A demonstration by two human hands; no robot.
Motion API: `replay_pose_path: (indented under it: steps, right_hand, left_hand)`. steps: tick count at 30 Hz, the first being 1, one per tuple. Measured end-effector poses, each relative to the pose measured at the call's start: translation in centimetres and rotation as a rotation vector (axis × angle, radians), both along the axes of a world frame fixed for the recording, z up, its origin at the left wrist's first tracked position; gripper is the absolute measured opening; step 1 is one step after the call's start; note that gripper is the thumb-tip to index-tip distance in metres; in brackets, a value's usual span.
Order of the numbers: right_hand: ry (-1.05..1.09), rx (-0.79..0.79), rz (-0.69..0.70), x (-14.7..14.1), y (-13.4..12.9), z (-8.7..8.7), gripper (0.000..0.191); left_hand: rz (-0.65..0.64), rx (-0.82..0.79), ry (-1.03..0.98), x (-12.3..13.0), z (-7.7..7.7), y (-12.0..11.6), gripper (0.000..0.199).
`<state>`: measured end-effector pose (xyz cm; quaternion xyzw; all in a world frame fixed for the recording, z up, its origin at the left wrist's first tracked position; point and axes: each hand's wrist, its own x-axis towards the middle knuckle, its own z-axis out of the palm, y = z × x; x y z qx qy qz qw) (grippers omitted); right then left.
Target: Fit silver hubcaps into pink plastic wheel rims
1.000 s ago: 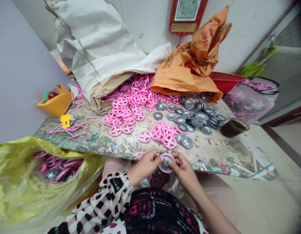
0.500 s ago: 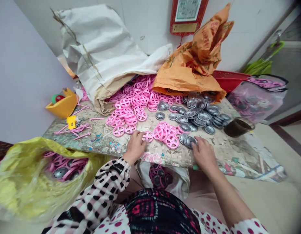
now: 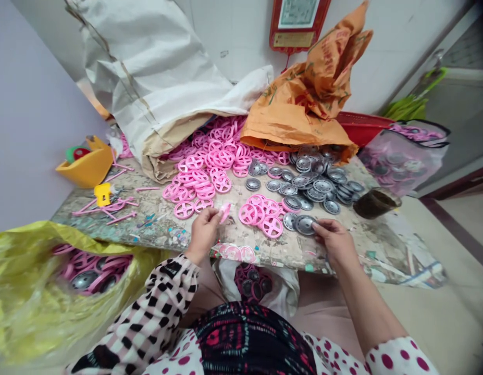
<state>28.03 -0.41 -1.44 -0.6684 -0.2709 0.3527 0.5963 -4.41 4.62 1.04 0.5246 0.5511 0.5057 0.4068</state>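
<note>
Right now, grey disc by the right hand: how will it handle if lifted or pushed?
The grey disc looks like stamped metal, so probably stiff and heavier than the pink wheels. Its round rim suggests it could roll if stood on edge. Its shiny, ridged face may be slightly slippery.

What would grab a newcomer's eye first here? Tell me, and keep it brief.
The pink plastic wheels heaped across the middle of the scarred workbench stand out first, with grey metal discs massed to their right. At the front edge, the left hand pinches one pink wheel while the right hand is at a grey disc. A big orange sack slumps behind the discs.
</note>
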Motion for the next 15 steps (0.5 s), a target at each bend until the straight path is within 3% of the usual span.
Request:
replay_pose_path:
  steps: [2,5,10,13,15]
  right_hand:
    - [0.088,0.035,-0.061,-0.2,-0.1,0.2,0.051]
    - [0.058,0.038,-0.094,-0.5,-0.2,0.5,0.051]
    - [0.163,0.16,-0.135,-2.5,-1.0,2.2,0.05]
    - [0.112,0.219,0.014,-5.8,-2.2,3.6,0.043]
    - [-0.055,0.224,0.145,-8.3,-3.2,4.2,0.033]
  left_hand:
    - [0.006,-0.147,-0.341,0.2,0.8,-0.4,0.023]
    - [-0.039,-0.286,-0.625,1.0,2.1,-1.3,0.033]
    - [-0.181,-0.469,-0.798,3.2,3.0,-3.2,0.028]
    - [-0.281,-0.577,-0.846,5.0,2.9,-4.4,0.023]
    - [-0.328,-0.607,-0.866,6.0,2.9,-5.2,0.023]
